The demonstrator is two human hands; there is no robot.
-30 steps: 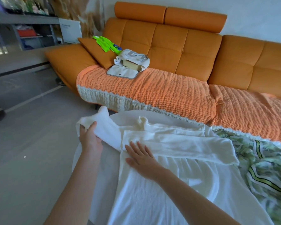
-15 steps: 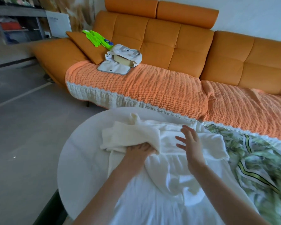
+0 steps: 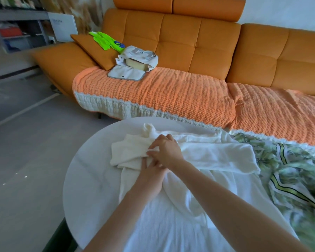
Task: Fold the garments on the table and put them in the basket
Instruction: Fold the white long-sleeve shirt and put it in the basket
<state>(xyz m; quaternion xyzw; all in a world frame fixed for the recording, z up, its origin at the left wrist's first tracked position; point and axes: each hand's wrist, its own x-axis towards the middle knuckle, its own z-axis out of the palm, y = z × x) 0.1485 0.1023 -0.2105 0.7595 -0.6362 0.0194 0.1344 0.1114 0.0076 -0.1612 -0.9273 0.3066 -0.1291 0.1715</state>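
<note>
A: What is seen at far left?

B: A grey shelf point(image 3: 16, 33) is set along the wall, with a white box point(image 3: 63, 27) beside it. An orange sofa point(image 3: 189, 42) is placed behind the table. On its left end a cushion point(image 3: 91, 50), a bright green item point(image 3: 105, 40), a pale bag point(image 3: 138, 58) and a flat pouch point(image 3: 125, 74) are laid. The seat is covered by an orange knit throw point(image 3: 171, 95).

A: Where is the task item located?

B: A white garment point(image 3: 171, 224) is spread on the round white table point(image 3: 84, 179), with the body toward the camera and the collar end toward the sofa. One sleeve point(image 3: 127, 153) is folded inward at the left. A second sleeve point(image 3: 225, 157) is laid across toward the right.

A: Grip states?

B: The left grip point(image 3: 151, 179) is laid flat on the garment just below the folded sleeve. Its fingers are shown straight as far as they can be seen, and the tips are covered by the other hand. The right grip point(image 3: 166, 151) is crossed over it with the fingers curled, and the sleeve cloth is pinched at the fold.

A: And on the right side?

B: A green patterned garment point(image 3: 298, 179) is heaped at the table's right edge. It is touched by the white garment and backed by the throw.
</note>
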